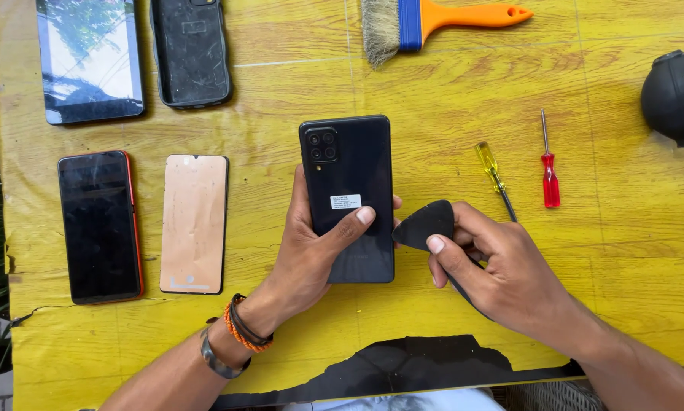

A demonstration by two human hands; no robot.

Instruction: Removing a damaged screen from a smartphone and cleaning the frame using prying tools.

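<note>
A worn yellow wooden table [448,99] fills the view, its paint chipped to black along the near edge. In the middle lies a black phone [348,175], back side up with its camera cluster at the top left corner. The left hand [311,251] wraps around the phone's lower left side, thumb pressed across the back near a small white sticker. The right hand [502,266] is closed on a black triangular pick [426,224], pinched between thumb and fingers, its tip just beside the phone's right edge.

To the left lie a phone with a red rim [100,226], a brown-backed panel [194,224], a dark tablet-like screen [89,59] and a black case [190,50]. Farther back sits a brush with an orange handle [441,21]. To the right are a yellow screwdriver [494,176], a red screwdriver [549,164] and a black rubber air blower [675,95].
</note>
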